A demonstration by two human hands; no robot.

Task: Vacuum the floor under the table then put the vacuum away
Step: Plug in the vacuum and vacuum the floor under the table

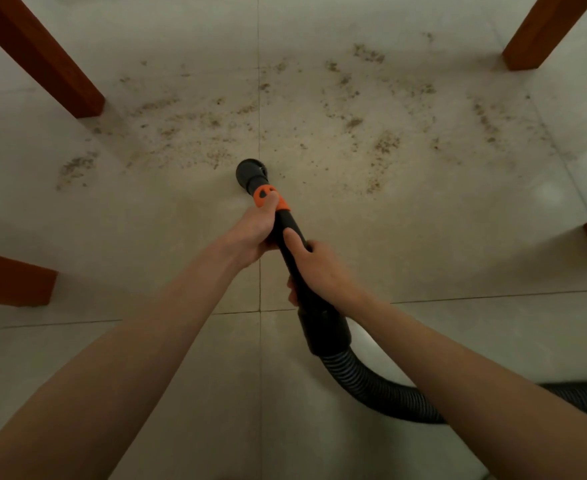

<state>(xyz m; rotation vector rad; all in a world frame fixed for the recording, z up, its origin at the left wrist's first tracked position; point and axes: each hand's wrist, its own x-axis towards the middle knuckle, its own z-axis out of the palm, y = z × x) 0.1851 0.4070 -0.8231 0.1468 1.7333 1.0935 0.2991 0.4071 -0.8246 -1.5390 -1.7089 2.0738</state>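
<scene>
Both hands grip the vacuum wand (290, 244), the left hand (254, 233) nearer the orange collar (270, 199), the right hand (319, 271) behind it. It runs lengthwise away from the person, round nozzle (249, 170) leading, apparently touching the tiled floor (423, 237) between the table legs (46, 60). Vacuuming has barely started: the next sweep should push forward into the crumbs (354, 123).
</scene>
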